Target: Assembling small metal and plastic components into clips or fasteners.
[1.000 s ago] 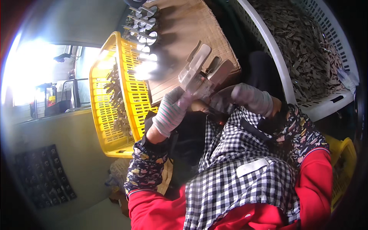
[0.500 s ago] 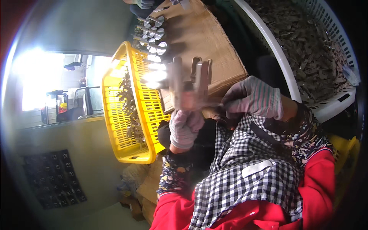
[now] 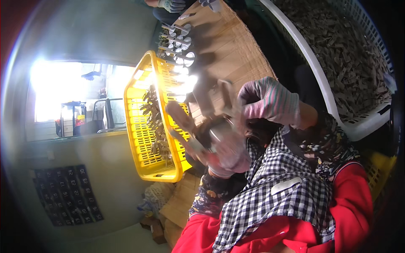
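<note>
My left hand, in a pale striped work glove, is closed on a bunch of flat metal handle-shaped pieces, which fan out toward the yellow basket. Motion smears them and much of the hand. A reddish patch shows beside the palm. Up and to the right, my right hand, gloved the same way, has its fingers curled in a pinch. Against its fingertips is a blurred thin strip, and a looped flat piece stands just left of them; what exactly the fingers grip is hard to make out.
A yellow plastic basket with metal pieces stands at left. Beyond my hands lies a cardboard-topped surface with several shiny round-ended metal utensils. A white crate heaped with metal pieces is at right. Another person's gloved hand shows at the top.
My left hand has moved down and right, and its metal pieces have tilted leftward from upright. My right hand has shifted slightly up and left. The whole view has shifted a little.
</note>
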`<state>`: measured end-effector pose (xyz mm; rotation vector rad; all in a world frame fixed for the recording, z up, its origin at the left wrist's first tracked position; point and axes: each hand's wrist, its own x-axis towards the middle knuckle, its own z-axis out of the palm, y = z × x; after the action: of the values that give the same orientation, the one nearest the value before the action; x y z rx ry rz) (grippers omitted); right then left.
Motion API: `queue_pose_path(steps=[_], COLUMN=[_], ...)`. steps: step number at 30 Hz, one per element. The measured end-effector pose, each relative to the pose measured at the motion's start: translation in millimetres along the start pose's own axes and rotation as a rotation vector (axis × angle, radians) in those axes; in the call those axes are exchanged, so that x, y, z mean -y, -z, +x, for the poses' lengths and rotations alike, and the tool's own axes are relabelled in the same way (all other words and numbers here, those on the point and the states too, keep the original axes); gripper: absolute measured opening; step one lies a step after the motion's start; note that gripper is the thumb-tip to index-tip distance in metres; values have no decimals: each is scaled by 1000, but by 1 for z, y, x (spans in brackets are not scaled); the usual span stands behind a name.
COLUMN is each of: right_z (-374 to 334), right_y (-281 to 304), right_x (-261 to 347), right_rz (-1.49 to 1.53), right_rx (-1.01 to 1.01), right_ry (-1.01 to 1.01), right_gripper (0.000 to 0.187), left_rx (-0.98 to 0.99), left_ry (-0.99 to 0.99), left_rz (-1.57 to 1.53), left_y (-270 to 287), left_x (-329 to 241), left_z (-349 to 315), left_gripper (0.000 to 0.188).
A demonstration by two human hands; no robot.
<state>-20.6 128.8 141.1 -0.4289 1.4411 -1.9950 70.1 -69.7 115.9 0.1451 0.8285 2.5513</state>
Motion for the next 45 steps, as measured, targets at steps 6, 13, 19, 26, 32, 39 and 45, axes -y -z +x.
queue_pose_path(steps=[6,13,19,26,32,39,45], right_z=[9,-3,6,14,11,17,6], right_y=[-3,-56,-30,-39,-29,-20,-56], right_x=[-37,-5,-2,-13,-22,-30,-42], right_rz=[243,47,941,238,-597,-1088,-164], right_rx=[-554,-455,286,-286,-355,-442,-468], right_ry=[202,377,98,387,713,879,447], right_gripper=[24,87,82,87,101,73,106], left_rx=[-255,-533,186,-279,-401,-296,-298], left_ry=[-317,-794,72,-296,-378,-312,-536], left_rz=[351,843,-455,404,212,338,646], left_y=[-10,-24,-15,-34,-40,-27,-41], left_x=[-7,38,26,0,18,8,-4], left_z=[23,51,19,50,61,63,46], left_gripper=[23,20,33,70,68,94,98])
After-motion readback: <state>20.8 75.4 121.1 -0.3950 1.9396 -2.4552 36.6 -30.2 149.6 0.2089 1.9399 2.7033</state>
